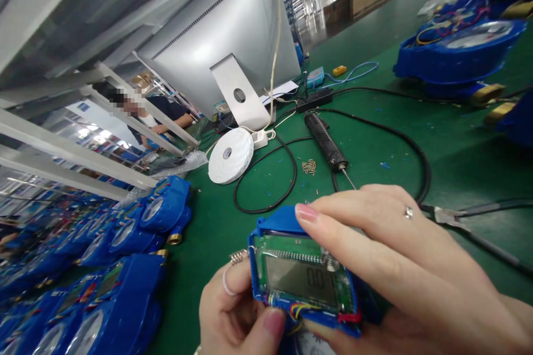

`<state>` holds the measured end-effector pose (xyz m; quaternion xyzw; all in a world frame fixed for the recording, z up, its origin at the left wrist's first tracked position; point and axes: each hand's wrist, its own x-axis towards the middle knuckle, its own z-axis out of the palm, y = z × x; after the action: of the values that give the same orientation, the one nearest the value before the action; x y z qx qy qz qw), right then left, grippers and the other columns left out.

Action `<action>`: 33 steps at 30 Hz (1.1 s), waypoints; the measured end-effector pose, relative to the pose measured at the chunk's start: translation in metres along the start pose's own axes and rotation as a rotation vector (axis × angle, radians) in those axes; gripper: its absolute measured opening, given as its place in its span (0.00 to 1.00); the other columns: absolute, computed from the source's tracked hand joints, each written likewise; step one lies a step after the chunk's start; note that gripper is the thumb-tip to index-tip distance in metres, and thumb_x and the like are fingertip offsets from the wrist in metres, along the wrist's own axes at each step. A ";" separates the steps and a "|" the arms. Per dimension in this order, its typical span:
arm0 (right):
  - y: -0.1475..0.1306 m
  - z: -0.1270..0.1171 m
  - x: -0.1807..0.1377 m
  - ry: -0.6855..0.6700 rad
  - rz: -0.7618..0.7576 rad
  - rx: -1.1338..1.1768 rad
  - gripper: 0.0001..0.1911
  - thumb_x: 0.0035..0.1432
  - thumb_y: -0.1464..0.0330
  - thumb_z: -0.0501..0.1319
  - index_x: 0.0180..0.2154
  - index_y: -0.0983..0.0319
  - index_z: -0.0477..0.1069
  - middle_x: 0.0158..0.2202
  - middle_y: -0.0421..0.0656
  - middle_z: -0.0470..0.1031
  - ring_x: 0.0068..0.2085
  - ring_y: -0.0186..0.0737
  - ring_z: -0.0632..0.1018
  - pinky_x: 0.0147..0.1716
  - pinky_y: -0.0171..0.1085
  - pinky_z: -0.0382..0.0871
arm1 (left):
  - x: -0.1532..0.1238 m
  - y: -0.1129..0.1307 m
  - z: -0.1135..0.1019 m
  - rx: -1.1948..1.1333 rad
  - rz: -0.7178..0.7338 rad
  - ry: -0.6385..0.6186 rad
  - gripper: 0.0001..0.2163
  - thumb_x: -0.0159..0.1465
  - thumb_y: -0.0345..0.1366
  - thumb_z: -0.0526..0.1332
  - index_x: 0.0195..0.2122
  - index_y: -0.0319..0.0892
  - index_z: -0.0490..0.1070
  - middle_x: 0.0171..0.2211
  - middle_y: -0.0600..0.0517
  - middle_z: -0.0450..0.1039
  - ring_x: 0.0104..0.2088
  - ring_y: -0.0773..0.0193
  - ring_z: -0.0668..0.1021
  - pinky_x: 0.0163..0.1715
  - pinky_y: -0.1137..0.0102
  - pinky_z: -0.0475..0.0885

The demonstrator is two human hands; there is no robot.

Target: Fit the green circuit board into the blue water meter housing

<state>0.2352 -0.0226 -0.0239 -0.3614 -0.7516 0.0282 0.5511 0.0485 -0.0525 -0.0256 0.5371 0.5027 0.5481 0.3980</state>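
Observation:
A blue water meter [306, 319] with its electronics exposed sits low in front of me, tilted. Its green circuit board carries a grey LCD [300, 283] that reads about 0.0, with coloured wires [291, 308] along the lower edge. My left hand [233, 305] is closed around the left side, thumb at the wires. A small coiled spring [238, 257] shows by its index finger. From the right, my right hand [400, 266] grips the meter, its fingers across the upper edge of the housing. Beneath them, a small metal piece [330, 260] stands on the board.
Behind lie a black electric screwdriver [327, 141], small brass screws [308, 167], a white tape roll [231, 155] and looping black cable [293, 177]. Pliers [447, 215] lie right. Blue meters stand left [120, 299] and right [453, 55]. A monitor [233, 33] and another person [156, 116] are beyond.

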 end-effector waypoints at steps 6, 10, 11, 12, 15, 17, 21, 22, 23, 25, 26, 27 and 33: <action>-0.010 0.000 -0.003 0.016 0.098 -0.039 0.28 0.49 0.63 0.66 0.52 0.63 0.67 0.46 0.44 0.76 0.45 0.47 0.76 0.43 0.44 0.72 | -0.001 -0.001 -0.005 0.112 0.036 0.016 0.14 0.50 0.40 0.71 0.37 0.41 0.79 0.41 0.43 0.79 0.40 0.46 0.80 0.33 0.63 0.79; -0.006 0.007 -0.005 0.068 0.043 -0.069 0.28 0.52 0.61 0.62 0.54 0.64 0.66 0.45 0.45 0.77 0.42 0.47 0.77 0.40 0.44 0.74 | 0.003 -0.001 -0.013 0.165 0.018 0.009 0.14 0.49 0.41 0.71 0.36 0.42 0.79 0.41 0.45 0.80 0.42 0.48 0.80 0.39 0.65 0.78; -0.004 0.009 -0.005 0.078 0.032 -0.072 0.28 0.53 0.61 0.61 0.54 0.64 0.66 0.45 0.45 0.76 0.41 0.47 0.77 0.40 0.44 0.74 | 0.005 -0.001 -0.016 0.184 0.022 -0.021 0.14 0.49 0.41 0.71 0.36 0.43 0.80 0.41 0.46 0.80 0.42 0.49 0.80 0.40 0.65 0.78; -0.003 0.011 -0.005 0.075 0.033 -0.069 0.28 0.53 0.61 0.60 0.55 0.65 0.66 0.45 0.46 0.76 0.41 0.48 0.77 0.40 0.44 0.74 | 0.007 0.000 -0.019 0.204 0.037 -0.066 0.14 0.49 0.39 0.71 0.37 0.43 0.80 0.41 0.46 0.80 0.42 0.48 0.80 0.41 0.64 0.78; -0.001 0.012 -0.004 0.079 0.027 -0.052 0.28 0.54 0.61 0.60 0.54 0.67 0.66 0.45 0.47 0.76 0.42 0.48 0.77 0.41 0.45 0.74 | 0.016 0.003 -0.026 0.257 0.115 -0.224 0.13 0.51 0.35 0.69 0.39 0.43 0.80 0.41 0.45 0.80 0.41 0.46 0.81 0.40 0.61 0.79; -0.003 0.010 -0.002 0.069 0.043 -0.038 0.28 0.54 0.61 0.60 0.54 0.67 0.67 0.46 0.47 0.76 0.42 0.48 0.77 0.41 0.45 0.75 | 0.020 0.007 -0.026 0.264 0.160 -0.256 0.13 0.52 0.34 0.68 0.39 0.43 0.80 0.40 0.45 0.80 0.39 0.46 0.81 0.38 0.61 0.79; -0.008 0.003 0.001 0.011 0.094 -0.024 0.29 0.51 0.64 0.63 0.54 0.71 0.66 0.47 0.48 0.76 0.45 0.46 0.77 0.46 0.43 0.74 | 0.019 0.009 -0.017 0.252 0.180 -0.246 0.11 0.52 0.35 0.68 0.37 0.43 0.81 0.36 0.45 0.81 0.35 0.47 0.82 0.34 0.62 0.80; -0.008 0.002 0.002 0.006 0.105 -0.018 0.31 0.51 0.65 0.64 0.54 0.72 0.65 0.47 0.48 0.76 0.45 0.46 0.77 0.47 0.43 0.73 | 0.018 0.008 -0.014 0.245 0.176 -0.213 0.10 0.52 0.36 0.68 0.37 0.43 0.81 0.35 0.45 0.81 0.35 0.47 0.82 0.35 0.62 0.79; -0.008 0.001 0.002 0.024 0.104 -0.003 0.31 0.50 0.64 0.64 0.54 0.72 0.64 0.46 0.48 0.77 0.45 0.45 0.77 0.48 0.43 0.73 | 0.016 0.007 -0.012 0.237 0.172 -0.169 0.10 0.52 0.38 0.68 0.36 0.43 0.81 0.35 0.45 0.81 0.35 0.47 0.82 0.35 0.61 0.79; -0.008 0.002 0.001 0.046 0.125 0.035 0.30 0.48 0.64 0.66 0.51 0.70 0.65 0.45 0.47 0.77 0.46 0.45 0.77 0.49 0.43 0.72 | 0.014 0.006 -0.009 0.227 0.168 -0.083 0.10 0.52 0.40 0.68 0.35 0.42 0.81 0.35 0.45 0.81 0.35 0.48 0.81 0.37 0.62 0.79; -0.007 0.003 0.000 0.045 0.139 0.053 0.28 0.47 0.64 0.66 0.50 0.68 0.66 0.45 0.46 0.77 0.46 0.45 0.77 0.50 0.42 0.72 | 0.013 0.006 -0.009 0.231 0.166 -0.075 0.11 0.52 0.40 0.69 0.34 0.42 0.81 0.35 0.45 0.81 0.36 0.48 0.81 0.37 0.62 0.79; -0.008 0.003 0.000 0.041 0.155 0.066 0.27 0.46 0.64 0.67 0.48 0.66 0.67 0.45 0.46 0.77 0.46 0.45 0.77 0.50 0.42 0.72 | 0.014 0.006 -0.009 0.239 0.163 -0.096 0.10 0.52 0.39 0.69 0.34 0.42 0.81 0.34 0.44 0.81 0.36 0.48 0.81 0.36 0.62 0.79; -0.011 0.001 -0.001 0.034 0.205 0.055 0.27 0.44 0.66 0.68 0.47 0.66 0.69 0.46 0.45 0.77 0.47 0.43 0.76 0.50 0.40 0.71 | 0.021 0.007 -0.015 0.229 0.217 -0.209 0.10 0.54 0.37 0.67 0.37 0.43 0.81 0.34 0.45 0.81 0.32 0.50 0.82 0.32 0.64 0.79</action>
<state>0.2284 -0.0314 -0.0204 -0.4215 -0.7000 0.0990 0.5679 0.0323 -0.0351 -0.0132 0.6838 0.4570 0.4682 0.3230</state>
